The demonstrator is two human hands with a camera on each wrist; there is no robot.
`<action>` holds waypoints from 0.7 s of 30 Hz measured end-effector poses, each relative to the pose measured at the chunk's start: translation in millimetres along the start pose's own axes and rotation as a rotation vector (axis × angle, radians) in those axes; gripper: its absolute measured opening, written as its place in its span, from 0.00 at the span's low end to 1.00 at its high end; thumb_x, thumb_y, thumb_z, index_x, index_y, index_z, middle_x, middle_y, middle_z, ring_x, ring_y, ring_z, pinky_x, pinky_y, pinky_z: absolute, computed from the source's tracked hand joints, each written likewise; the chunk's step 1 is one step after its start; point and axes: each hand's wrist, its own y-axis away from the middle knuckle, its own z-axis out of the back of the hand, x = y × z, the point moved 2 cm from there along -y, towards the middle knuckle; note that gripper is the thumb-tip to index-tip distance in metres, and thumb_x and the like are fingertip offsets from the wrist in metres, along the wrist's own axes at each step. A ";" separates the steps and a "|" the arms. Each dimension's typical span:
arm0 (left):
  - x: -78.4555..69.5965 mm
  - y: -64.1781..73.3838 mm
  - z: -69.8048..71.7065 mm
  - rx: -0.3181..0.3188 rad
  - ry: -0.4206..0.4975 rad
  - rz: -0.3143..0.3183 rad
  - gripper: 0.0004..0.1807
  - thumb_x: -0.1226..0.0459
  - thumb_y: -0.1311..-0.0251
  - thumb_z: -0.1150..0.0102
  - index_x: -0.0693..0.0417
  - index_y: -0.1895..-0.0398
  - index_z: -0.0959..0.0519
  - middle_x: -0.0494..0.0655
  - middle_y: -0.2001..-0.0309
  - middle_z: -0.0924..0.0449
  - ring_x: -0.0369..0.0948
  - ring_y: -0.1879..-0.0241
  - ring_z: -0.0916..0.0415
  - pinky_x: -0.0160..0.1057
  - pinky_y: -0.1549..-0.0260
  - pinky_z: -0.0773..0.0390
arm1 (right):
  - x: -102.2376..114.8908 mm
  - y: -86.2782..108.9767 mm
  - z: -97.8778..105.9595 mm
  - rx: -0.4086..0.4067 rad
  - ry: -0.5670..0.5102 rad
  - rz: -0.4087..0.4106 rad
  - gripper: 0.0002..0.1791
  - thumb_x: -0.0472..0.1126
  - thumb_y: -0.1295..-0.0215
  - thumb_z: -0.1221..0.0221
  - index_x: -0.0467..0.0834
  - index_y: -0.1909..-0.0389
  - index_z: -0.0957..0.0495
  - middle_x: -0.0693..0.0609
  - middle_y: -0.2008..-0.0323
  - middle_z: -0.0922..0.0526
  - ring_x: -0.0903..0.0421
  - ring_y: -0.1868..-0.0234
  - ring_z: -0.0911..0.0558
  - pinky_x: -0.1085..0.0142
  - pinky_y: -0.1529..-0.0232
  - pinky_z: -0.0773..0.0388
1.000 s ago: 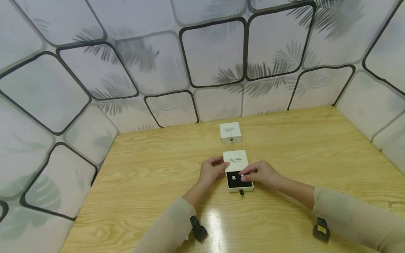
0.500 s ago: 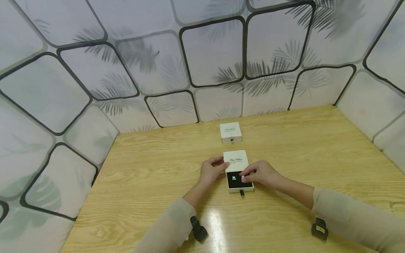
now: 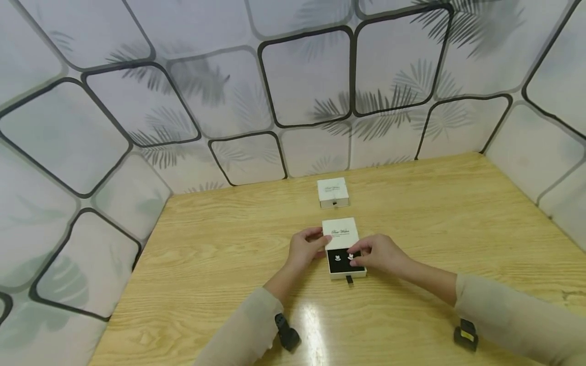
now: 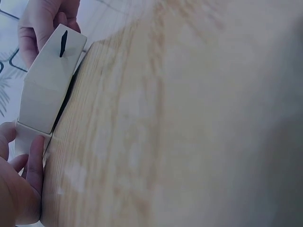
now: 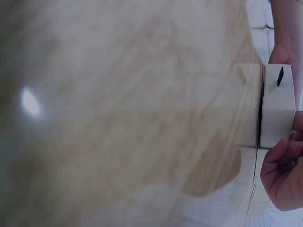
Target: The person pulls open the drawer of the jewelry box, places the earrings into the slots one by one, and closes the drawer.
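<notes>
A white jewelry box [image 3: 340,233] with dark lettering lies on the table, its drawer [image 3: 348,275] pulled partway toward me. On the drawer's black pad sit two small pale stud earrings; the left earring [image 3: 338,258] stands free. My left hand [image 3: 305,249] grips the box's outer sleeve from the left, thumb on top. My right hand [image 3: 377,252] reaches in from the right, with thumb and forefinger parted on either side of the right earring [image 3: 350,256]. Whether they touch it is too small to tell. In the right wrist view, the box front [image 5: 278,113] hides the earrings.
A second white box [image 3: 333,192], closed, stands behind the first, toward the wall. The wooden table [image 3: 220,254] meets patterned wall covering [image 3: 311,76] at the back and sides. A black tab [image 3: 350,279] hangs from the drawer front.
My right thumb and forefinger have spread slightly apart, so more of the right earring shows. My left hand and the box stay where they were.
</notes>
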 end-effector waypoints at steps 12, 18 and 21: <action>-25.6 18.5 -1.0 0.022 -0.024 0.004 0.22 0.71 0.44 0.37 0.72 0.46 0.27 0.60 0.53 0.22 0.36 0.67 0.23 0.39 0.67 0.15 | 5.0 3.0 -1.9 -0.069 0.065 0.033 0.04 0.36 0.49 0.32 0.42 0.71 0.16 0.59 0.86 0.32 0.63 0.82 0.35 0.75 0.83 0.40; -7.1 2.4 0.6 0.014 -0.006 0.009 0.24 0.70 0.45 0.35 0.69 0.45 0.26 0.59 0.52 0.22 0.36 0.66 0.23 0.38 0.68 0.14 | 4.8 2.5 -1.3 -0.069 0.100 0.062 0.02 0.36 0.46 0.33 0.42 0.71 0.15 0.59 0.85 0.29 0.65 0.82 0.34 0.75 0.82 0.38; -3.9 -0.1 0.4 0.002 -0.019 0.007 0.24 0.69 0.46 0.34 0.68 0.46 0.25 0.57 0.52 0.21 0.37 0.65 0.22 0.38 0.68 0.15 | 4.8 1.9 -0.3 -0.060 0.110 0.048 0.02 0.37 0.46 0.34 0.43 0.71 0.14 0.59 0.85 0.28 0.64 0.81 0.33 0.75 0.81 0.37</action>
